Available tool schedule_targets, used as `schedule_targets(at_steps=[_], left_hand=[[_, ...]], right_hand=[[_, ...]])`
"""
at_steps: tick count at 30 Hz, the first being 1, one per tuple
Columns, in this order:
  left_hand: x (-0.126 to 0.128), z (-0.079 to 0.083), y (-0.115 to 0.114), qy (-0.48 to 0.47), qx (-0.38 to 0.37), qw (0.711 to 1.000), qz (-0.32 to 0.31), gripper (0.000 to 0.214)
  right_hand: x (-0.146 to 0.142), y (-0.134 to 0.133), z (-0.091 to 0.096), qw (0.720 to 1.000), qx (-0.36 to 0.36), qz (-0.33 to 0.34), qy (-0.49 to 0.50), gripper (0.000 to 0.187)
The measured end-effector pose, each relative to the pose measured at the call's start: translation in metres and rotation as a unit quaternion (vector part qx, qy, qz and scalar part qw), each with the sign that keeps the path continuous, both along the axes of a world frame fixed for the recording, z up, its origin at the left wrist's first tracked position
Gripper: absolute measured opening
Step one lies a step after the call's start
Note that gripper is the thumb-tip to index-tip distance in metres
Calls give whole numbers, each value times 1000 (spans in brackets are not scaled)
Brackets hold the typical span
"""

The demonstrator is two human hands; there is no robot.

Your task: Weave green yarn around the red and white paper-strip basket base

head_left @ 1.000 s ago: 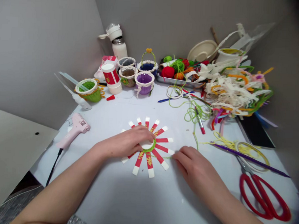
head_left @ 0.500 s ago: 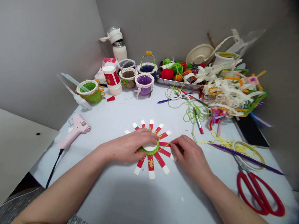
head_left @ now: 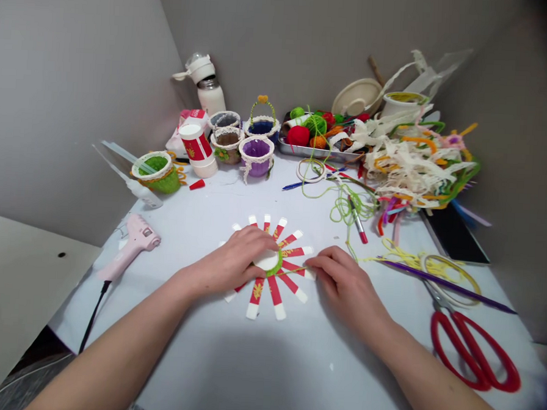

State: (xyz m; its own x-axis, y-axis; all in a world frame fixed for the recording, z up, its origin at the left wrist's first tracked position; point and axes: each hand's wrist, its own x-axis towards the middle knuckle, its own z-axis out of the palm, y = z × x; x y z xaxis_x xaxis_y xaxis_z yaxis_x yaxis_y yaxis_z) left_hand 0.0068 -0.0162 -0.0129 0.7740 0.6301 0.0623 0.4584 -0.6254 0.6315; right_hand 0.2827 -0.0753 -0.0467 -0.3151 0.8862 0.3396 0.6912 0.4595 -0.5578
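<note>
Cut paper cup, red and white with gold print, splayed into a flat sunburst (head_left: pixel 266 264), lies mid-table on the white surface; left hand (head_left: pixel 239 258) sits over it half-curled, thumb and fingers apart on the middle, can't tell if it's actually gripping; right hand (head_left: pixel 349 285) has its fingertips pinched shut on a thin yellow-green yarn strand (head_left: pixel 294 271), pulled straight from the bright green yarn ring (head_left: pixel 275 270) around the round white base; big red-handled metal scissors (head_left: pixel 473 349) lie off to the right.

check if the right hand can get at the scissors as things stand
Probably yes: the scissors lie off to its right, with nothing seen covering their red loops. The right hand appears to pinch green yarn, though, so it would likely need to let that go first.
</note>
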Motion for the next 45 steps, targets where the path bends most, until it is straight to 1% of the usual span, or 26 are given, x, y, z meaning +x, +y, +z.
schedule_targets(at_steps=[2, 5, 8, 10, 14, 19, 24, 31, 35, 39, 42, 45], left_hand=[[-4, 0, 3, 6, -1, 1000, -9, 34], [-10, 1, 6, 4, -7, 1000, -27, 40], [-13, 2, 8, -4, -18, 999, -46, 39], [-14, 4, 8, -6, -27, 998, -51, 38], [-13, 6, 9, -4, -36, 998, -50, 34], [-12, 7, 9, -20, -43, 998, -52, 31], [-12, 6, 9, -19, -46, 997, -54, 33], [-12, 7, 8, -24, -39, 997, -57, 37], [-13, 6, 8, -34, -44, 997, -62, 37], [-13, 5, 8, -38, -63, 994, -79, 41], [-12, 4, 9, -39, -62, 994, -80, 41], [-12, 5, 9, -35, -65, 994, -79, 43]], right_hand=[[0, -2, 3, 1000, 13, 20, 7, 25], [-1, -8, 10, 999, -1, 48, 3, 24], [-2, -18, 18, 995, -27, 89, -29, 21], [-3, -25, 21, 991, -34, 120, -54, 23], [-6, -39, 21, 981, -44, 162, -100, 26], [-5, -43, 17, 977, -34, 165, -131, 24], [-3, -38, 14, 981, -29, 131, -137, 26], [-1, -34, 13, 985, -25, 103, -139, 28], [-3, -38, 18, 981, -25, 143, -130, 25], [-8, -50, 26, 972, -29, 193, -133, 25], [-11, -57, 30, 972, -43, 198, -120, 25], [-12, -60, 30, 978, -39, 180, -102, 27]])
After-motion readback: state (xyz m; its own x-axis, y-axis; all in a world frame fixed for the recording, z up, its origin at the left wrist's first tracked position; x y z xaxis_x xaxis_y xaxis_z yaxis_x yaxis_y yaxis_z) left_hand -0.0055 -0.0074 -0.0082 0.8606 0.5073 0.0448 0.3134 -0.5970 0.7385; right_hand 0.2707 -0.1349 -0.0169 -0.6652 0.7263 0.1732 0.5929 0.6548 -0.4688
